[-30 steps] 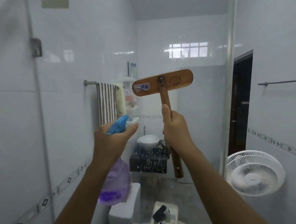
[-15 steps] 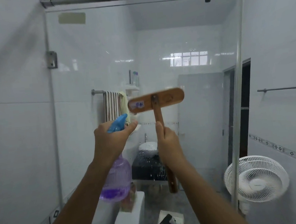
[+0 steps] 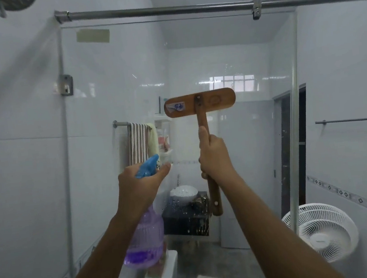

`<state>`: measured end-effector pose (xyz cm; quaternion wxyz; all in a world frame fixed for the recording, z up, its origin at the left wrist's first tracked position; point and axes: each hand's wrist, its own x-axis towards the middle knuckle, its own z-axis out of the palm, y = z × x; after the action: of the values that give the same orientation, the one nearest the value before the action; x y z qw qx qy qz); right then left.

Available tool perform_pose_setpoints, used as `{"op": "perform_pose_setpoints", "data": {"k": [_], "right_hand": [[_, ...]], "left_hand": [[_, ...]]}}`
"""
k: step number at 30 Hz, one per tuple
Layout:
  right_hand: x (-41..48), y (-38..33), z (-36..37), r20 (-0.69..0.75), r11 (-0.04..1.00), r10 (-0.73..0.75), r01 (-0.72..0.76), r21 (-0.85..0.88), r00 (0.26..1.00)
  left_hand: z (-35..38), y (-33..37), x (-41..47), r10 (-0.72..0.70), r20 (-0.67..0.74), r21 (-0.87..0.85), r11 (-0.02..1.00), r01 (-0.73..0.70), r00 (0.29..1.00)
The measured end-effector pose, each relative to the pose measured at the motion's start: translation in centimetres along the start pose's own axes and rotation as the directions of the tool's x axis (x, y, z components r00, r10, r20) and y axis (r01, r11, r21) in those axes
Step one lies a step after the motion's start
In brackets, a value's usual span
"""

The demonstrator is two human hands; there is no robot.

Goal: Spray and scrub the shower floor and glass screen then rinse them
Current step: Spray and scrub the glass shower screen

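Directly ahead of the person stands the glass screen (image 3: 225, 50). It hangs under a metal rail (image 3: 164, 10) and is fixed to the left wall by a metal hinge (image 3: 66, 84). The left grip (image 3: 140, 186) is curled around the neck of a spray bottle (image 3: 143, 240) with purple liquid at its bottom. The blue nozzle (image 3: 148, 168) of the bottle points toward the glass. The right grip (image 3: 213, 156) is wrapped around the handle of a wooden brush (image 3: 200, 102), with the thumb lying up along the handle. The brush head is held up flat toward the screen, but I cannot tell if it touches. Small drops sit on the lower glass. Through the screen one sees a striped towel (image 3: 138, 141) on a bar and a white basin (image 3: 183, 193) on a dark surface (image 3: 186, 222). A white fan (image 3: 323, 230) stands low on the right, partly behind the edge of the screen and beside a dark doorway (image 3: 303, 144). Low between the forearms is a white toilet tank (image 3: 163, 276).
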<state>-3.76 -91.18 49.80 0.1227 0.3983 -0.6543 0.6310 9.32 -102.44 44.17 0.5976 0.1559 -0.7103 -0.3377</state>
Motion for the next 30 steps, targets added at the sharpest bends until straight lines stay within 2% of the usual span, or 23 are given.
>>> {"op": "perform_pose_setpoints", "data": {"k": [4,8,12,17,19,22,26,30], "right_hand": [[-3.9,4.5,1.5,-0.014,0.999,0.0,-0.001,-0.054,1.0],[-9.5,8.8,2.7,0.11,0.995,0.089,-0.084,-0.051,0.99],[-5.1,4.6,1.8,0.062,0.992,-0.006,0.014,-0.122,0.998],[1.4,-2.3,0.5,-0.005,0.999,-0.03,0.03,0.019,1.0],[0.9,-1.9,1.1,-0.001,1.0,-0.022,0.022,0.012,1.0],[-3.2,2.4,3.0,0.01,0.999,-0.014,0.015,-0.029,1.0],[-9.4,7.2,5.0,0.126,0.994,0.064,-0.053,-0.092,0.99],[-6.6,4.6,4.4,0.137,0.992,0.014,0.004,-0.127,0.99]], "left_hand": [[0.5,0.1,0.5,0.035,0.001,-0.004,0.999,-0.035,0.999],[0.4,-0.2,0.7,0.054,-0.001,-0.001,0.999,-0.054,0.999],[0.5,-0.2,1.2,0.02,0.007,-0.017,1.0,-0.02,1.0],[0.5,-0.1,1.3,-0.008,0.009,-0.05,0.999,0.009,1.0],[0.3,-0.2,1.3,-0.003,0.013,-0.044,0.999,0.004,1.0],[0.0,-0.4,1.4,-0.001,0.011,-0.011,1.0,0.001,1.0],[-0.7,-0.7,1.8,0.009,0.009,-0.009,1.0,-0.009,1.0],[-1.0,-0.7,2.3,0.011,0.004,-0.008,1.0,-0.011,1.0]]}}
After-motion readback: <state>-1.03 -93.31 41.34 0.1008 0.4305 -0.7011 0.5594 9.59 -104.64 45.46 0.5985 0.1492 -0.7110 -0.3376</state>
